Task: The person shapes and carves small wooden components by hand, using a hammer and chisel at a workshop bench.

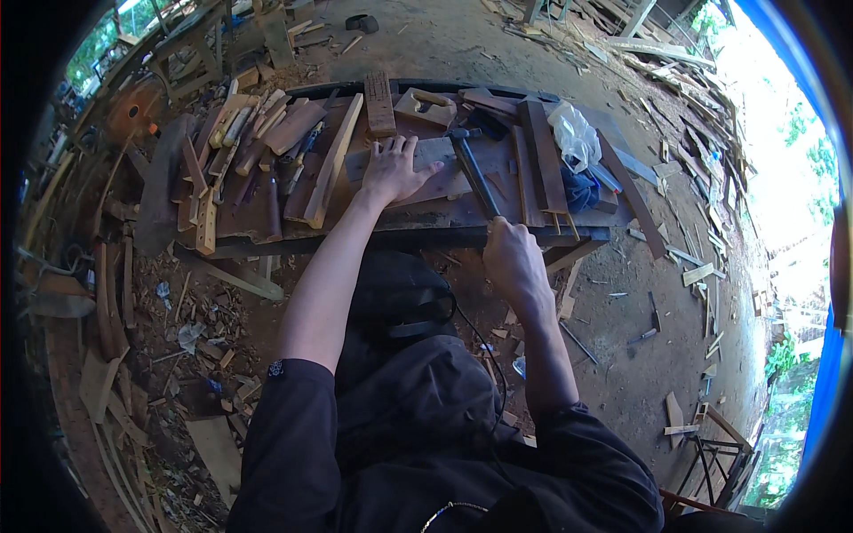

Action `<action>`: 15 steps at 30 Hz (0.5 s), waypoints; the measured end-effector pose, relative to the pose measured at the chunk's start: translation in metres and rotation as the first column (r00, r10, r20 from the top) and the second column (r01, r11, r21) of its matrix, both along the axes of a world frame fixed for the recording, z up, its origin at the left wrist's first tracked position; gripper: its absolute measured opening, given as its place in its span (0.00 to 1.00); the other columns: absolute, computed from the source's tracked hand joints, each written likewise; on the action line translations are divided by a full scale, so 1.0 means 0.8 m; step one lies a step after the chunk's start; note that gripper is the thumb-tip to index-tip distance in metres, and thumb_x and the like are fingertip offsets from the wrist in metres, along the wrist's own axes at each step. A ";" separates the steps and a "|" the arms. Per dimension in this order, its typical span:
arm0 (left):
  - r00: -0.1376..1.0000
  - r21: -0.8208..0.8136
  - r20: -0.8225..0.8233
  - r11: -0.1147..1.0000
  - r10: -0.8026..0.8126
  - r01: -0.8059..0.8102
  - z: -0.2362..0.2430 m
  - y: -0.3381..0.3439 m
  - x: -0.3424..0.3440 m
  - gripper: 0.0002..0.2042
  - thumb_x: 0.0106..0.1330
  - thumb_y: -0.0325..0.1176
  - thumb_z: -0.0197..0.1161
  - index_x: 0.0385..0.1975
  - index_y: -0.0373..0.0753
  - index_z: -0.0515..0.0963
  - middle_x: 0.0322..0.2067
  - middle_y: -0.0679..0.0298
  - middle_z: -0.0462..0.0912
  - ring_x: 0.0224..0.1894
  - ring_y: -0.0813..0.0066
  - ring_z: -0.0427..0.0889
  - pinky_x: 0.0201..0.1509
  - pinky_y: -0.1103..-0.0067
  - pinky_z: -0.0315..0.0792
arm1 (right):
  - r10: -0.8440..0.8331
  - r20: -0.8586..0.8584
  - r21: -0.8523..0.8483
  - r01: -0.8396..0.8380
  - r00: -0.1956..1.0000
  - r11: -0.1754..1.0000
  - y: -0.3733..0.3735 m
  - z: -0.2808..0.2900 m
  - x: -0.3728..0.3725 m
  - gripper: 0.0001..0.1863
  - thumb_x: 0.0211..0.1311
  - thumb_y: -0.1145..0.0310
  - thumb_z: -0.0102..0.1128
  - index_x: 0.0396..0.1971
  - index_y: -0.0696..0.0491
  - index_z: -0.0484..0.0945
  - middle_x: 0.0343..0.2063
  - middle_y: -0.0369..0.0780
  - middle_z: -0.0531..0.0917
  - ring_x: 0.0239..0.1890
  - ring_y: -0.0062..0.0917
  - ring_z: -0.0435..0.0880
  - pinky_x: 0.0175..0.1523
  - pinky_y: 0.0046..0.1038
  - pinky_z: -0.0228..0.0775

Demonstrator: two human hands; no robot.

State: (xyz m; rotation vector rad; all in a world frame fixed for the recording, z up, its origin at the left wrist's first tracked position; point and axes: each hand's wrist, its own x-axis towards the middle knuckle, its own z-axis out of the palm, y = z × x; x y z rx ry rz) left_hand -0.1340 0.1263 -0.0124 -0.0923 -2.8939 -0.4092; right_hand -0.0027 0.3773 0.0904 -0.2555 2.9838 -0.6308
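My left hand (394, 172) lies with its fingers spread on a flat greyish board (437, 185) near the middle of the low workbench (373, 240). In my right hand (515, 258), at the bench's front edge, is the handle of a hammer (478, 176). The hammer slants up and to the left, its dark head above the bench just right of the board. I cannot tell whether the head touches anything. Beyond my left fingers is an upright-looking wooden block (379, 105), and a wood piece with a cut-out opening (426, 107) lies to its right.
A long pale wood strip (334, 169) and several tools and wood pieces crowd the bench's left side. Dark planks (539, 151), a clear plastic bag (575, 138) and blue cloth (581, 190) occupy the right. Scraps litter the floor; a wood pile (702, 160) stands far right.
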 end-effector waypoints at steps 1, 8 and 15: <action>1.000 -0.007 0.001 1.000 -0.002 0.002 0.000 0.000 0.001 0.50 0.70 0.77 0.48 0.77 0.35 0.62 0.74 0.45 0.67 0.77 0.46 0.65 0.83 0.46 0.48 | 0.001 -0.001 0.001 -0.001 1.000 1.000 -0.002 0.001 -0.002 0.11 0.70 0.74 0.53 0.41 0.64 0.82 0.35 0.61 0.87 0.43 0.57 0.89 0.51 0.52 0.82; 0.998 -0.019 -0.001 0.998 -0.063 0.063 0.003 -0.004 0.003 0.51 0.69 0.78 0.48 0.74 0.34 0.65 0.73 0.46 0.69 0.77 0.50 0.67 0.82 0.49 0.51 | 0.066 -0.005 0.040 -0.065 0.998 0.997 -0.030 -0.036 -0.080 0.11 0.67 0.72 0.56 0.38 0.63 0.86 0.39 0.60 0.88 0.45 0.54 0.90 0.53 0.48 0.83; 0.995 -0.041 -0.011 0.994 -0.100 0.099 -0.006 0.003 -0.002 0.49 0.71 0.77 0.46 0.75 0.36 0.65 0.71 0.49 0.71 0.76 0.50 0.67 0.83 0.48 0.49 | 0.036 -0.117 -0.026 -0.039 0.993 0.999 -0.053 -0.066 -0.121 0.11 0.65 0.70 0.61 0.37 0.63 0.86 0.38 0.57 0.90 0.44 0.51 0.91 0.52 0.46 0.84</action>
